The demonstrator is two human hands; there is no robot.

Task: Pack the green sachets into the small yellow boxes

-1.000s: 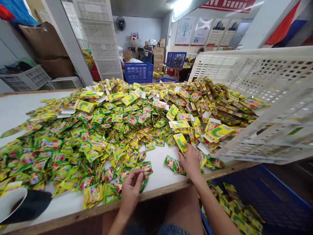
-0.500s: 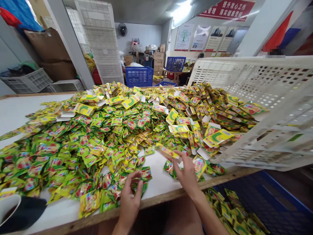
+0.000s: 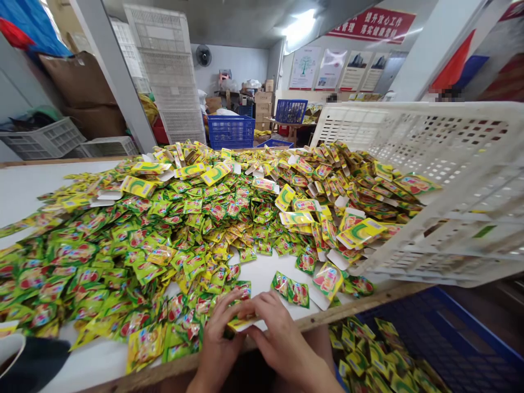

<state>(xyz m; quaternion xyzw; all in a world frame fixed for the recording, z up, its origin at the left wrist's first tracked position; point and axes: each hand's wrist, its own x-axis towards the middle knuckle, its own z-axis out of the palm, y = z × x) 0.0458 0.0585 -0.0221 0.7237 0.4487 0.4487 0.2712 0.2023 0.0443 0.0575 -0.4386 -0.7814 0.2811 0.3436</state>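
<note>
A ceiling lamp [image 3: 301,30] beyond the far edge of the desk [image 3: 24,183] burns out to plain white, and pale glare washes part of one wall poster [image 3: 332,61]. The desk's top is brightly lit, with small glints on the glossy packets [image 3: 155,234]; below its near edge, deep shadow takes over. Wide-angle stretching pulls at the mug [image 3: 39,360] by the near left corner and the white crate [image 3: 413,136] at the right end. Past the far edge, the stacked boxes [image 3: 263,106] look soft, perhaps out of focus
</note>
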